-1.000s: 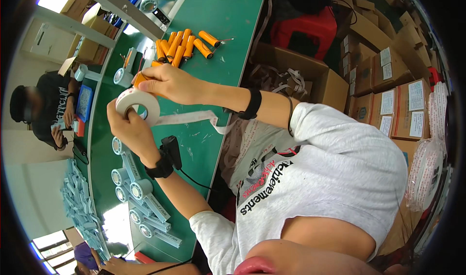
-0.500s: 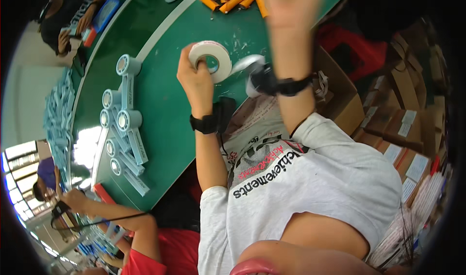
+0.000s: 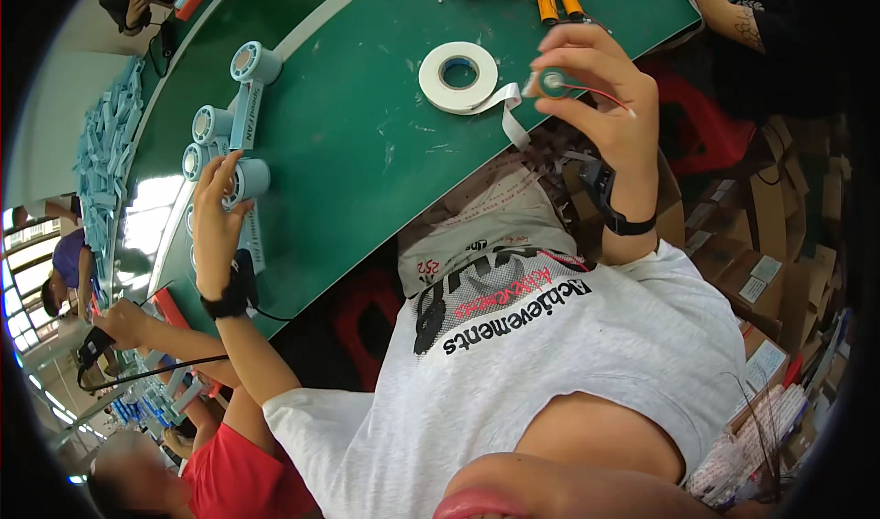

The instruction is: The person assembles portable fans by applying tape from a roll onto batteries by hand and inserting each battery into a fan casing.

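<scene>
Lying on table (image 3: 348, 171) now, tape roll (image 3: 434, 81) clear of left fingers (image 3: 221, 178)

The fans (image 3: 246, 113) had smooth plastic bodies; the tape (image 3: 433, 79) appeared matt and paper-like; the bench (image 3: 339, 143) was smooth, semi-glossy.

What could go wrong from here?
1. The red wire sticks out loose from the wired battery cell in the right hand; it could snag and strain its joint.
2. The tape roll has a loose strip trailing toward the table edge; a passing arm might drag it.
3. The left hand is at closely grouped handheld fans; it may knock a neighbour.
</scene>
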`<state>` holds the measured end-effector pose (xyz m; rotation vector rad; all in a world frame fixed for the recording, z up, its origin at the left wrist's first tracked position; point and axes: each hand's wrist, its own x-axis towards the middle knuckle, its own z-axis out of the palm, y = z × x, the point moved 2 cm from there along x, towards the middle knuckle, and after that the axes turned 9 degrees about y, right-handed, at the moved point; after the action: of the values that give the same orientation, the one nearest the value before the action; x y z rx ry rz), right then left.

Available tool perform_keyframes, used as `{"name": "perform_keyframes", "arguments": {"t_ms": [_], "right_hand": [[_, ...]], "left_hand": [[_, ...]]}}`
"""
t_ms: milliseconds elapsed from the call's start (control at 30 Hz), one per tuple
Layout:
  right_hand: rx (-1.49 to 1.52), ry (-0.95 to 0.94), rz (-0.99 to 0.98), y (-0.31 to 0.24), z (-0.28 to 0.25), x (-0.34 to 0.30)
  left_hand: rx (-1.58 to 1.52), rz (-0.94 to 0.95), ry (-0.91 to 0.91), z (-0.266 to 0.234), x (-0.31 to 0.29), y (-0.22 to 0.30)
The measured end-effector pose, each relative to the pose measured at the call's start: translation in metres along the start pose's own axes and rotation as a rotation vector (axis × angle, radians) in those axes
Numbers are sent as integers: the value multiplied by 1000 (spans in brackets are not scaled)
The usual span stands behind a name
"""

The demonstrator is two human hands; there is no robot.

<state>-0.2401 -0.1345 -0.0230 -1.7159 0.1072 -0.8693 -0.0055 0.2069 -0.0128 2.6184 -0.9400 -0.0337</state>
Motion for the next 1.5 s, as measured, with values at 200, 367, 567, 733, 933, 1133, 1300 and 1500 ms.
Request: {"name": "perform_keyframes", "arguments": {"t_ms": [200, 367, 567, 733, 933, 1133, 1300, 1500], "right_hand": [[199, -296, -215, -4, 68, 10], [215, -389, -116, 6, 108, 3], [75, -365, -427, 14, 128, -16], [-224, -450, -527, 22, 129, -37], [-212, -456, -556, 21, 118, -39], [-406, -576, -645, 10, 102, -29], [-577, -778, -476, 9, 117, -32], [-823, -882, -491, 11, 144, -34]], "left_hand": [[66, -188, 164, 45, -9, 89], [300, 215, 330, 48, -17, 100], [-35, 598, 221, 59, -18, 75], [92, 746, 174, 71, -12, 78], [127, 790, 138, 71, -14, 89], [-233, 660, 137, 68, -7, 77], [-214, 462, 268, 75, -5, 80], [-215, 295, 219, 76, -5, 77]]}}
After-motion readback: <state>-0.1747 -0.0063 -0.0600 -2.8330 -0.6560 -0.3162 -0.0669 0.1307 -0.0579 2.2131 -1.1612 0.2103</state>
